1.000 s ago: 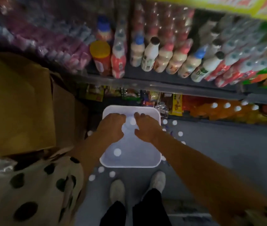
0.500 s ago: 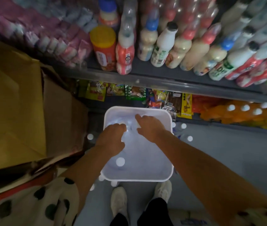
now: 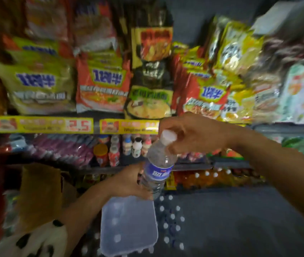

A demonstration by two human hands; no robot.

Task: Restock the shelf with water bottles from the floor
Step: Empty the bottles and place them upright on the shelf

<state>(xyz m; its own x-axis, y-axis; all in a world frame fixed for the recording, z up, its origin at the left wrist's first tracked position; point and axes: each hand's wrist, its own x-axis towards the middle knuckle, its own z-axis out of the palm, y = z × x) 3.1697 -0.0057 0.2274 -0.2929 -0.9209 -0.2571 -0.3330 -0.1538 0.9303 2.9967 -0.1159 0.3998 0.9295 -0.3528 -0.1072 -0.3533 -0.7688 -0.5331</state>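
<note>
— Clear plastic, blue label, white cap: is that the water bottle (image 3: 158,168)?

— Yes. It is up in the air in front of the shelves, tilted, cap toward the upper right. The left hand (image 3: 129,181) has its fingers (image 3: 143,194) curled round the lower body, below the label. The right hand (image 3: 194,134) pinches the neck just under the cap.

— What lies below the fingers?

— A translucent plastic bin (image 3: 129,227) on the floor, and beside it, to the right, a cluster of white-capped bottles (image 3: 171,217).

— And beyond the fingers?

— A yellow price strip (image 3: 40,125) on a shelf edge, noodle packets (image 3: 101,86) above it, small drink bottles (image 3: 127,145) on the shelf under it. All of it is blurred.
</note>
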